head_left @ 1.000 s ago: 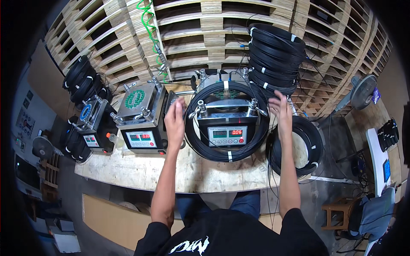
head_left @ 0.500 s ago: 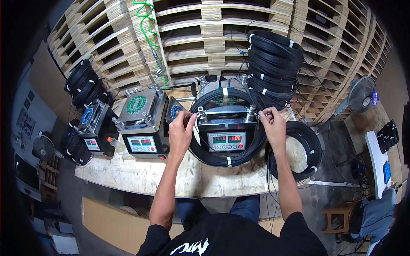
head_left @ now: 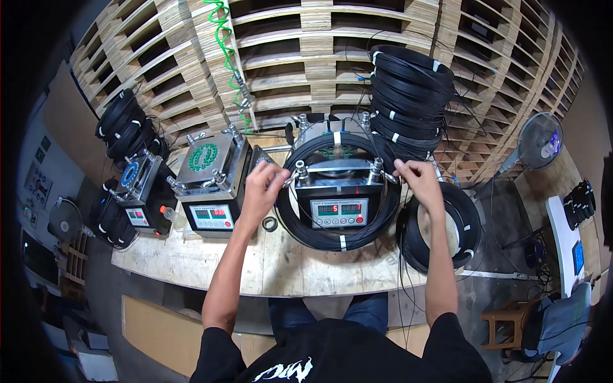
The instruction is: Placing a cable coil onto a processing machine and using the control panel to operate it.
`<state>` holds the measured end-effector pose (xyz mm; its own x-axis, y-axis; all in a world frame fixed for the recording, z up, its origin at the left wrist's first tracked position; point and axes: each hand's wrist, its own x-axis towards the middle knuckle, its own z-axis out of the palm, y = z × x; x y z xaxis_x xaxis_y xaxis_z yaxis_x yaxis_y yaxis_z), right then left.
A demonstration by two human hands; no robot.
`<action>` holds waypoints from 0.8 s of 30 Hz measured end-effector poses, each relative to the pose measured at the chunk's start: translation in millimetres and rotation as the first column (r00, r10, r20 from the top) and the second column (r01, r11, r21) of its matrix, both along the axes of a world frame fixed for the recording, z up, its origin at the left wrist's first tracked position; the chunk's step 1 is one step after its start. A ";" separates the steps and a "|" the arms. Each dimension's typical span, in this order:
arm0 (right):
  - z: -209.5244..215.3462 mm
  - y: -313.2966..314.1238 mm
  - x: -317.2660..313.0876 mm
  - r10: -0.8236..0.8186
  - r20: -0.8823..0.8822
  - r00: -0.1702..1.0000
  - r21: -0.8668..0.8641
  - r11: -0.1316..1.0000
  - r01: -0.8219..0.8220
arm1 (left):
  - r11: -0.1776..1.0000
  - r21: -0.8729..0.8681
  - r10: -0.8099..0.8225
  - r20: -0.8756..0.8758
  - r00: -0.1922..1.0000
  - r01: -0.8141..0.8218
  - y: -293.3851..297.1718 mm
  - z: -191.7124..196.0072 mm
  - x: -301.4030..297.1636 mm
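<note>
A metal-topped machine (head_left: 357, 189) with a lit red digital panel stands in front of me. A large coil of black cable (head_left: 313, 237), tied with white bands, loops around its front and sides. Its top plate carries metal posts with winged handles at the front corners. My left hand (head_left: 263, 186) is just left of the left winged handle (head_left: 295, 177), fingers loosely bent and holding nothing I can see. My right hand (head_left: 419, 181) hovers beside the right winged handle (head_left: 387, 177), fingers curled loosely and apart from it.
Two similar machines (head_left: 207, 163) (head_left: 137, 191) stand to the left. A black ring (head_left: 270, 223) lies on the wooden table (head_left: 255, 265). Another cable coil (head_left: 469, 217) lies right, with a tall cable stack (head_left: 412, 96) behind. A green spiral hose (head_left: 221, 38) hangs before wooden pallets (head_left: 319, 57). A fan (head_left: 539, 140) stands right.
Both hands have drawn outward from the winged handles, the left one to the left and the right one to the right. The digits on the middle machine's panel differ. The black ring has come into sight.
</note>
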<state>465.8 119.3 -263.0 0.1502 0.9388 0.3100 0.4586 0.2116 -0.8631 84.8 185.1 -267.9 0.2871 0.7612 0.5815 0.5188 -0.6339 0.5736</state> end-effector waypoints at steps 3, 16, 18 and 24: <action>13.6 45.9 15.7 0.031 -0.139 0.990 -0.034 0.999 -0.036 | 0.975 -0.207 0.149 0.334 0.931 -0.082 43.9 -8.1 -11.1; -44.0 224.4 38.2 0.056 -0.651 0.757 -0.267 0.917 -0.297 | 0.595 -0.672 0.287 0.690 0.664 0.441 225.0 -52.7 71.6; -43.0 223.9 21.6 0.073 -0.690 0.720 -0.233 0.919 -0.316 | 0.632 -0.580 0.252 0.781 0.572 0.514 229.7 -63.7 58.0; -45.7 233.7 25.4 0.104 -0.717 0.689 -0.176 0.929 -0.324 | 0.652 -0.430 0.198 0.892 0.407 0.624 240.8 -75.6 61.5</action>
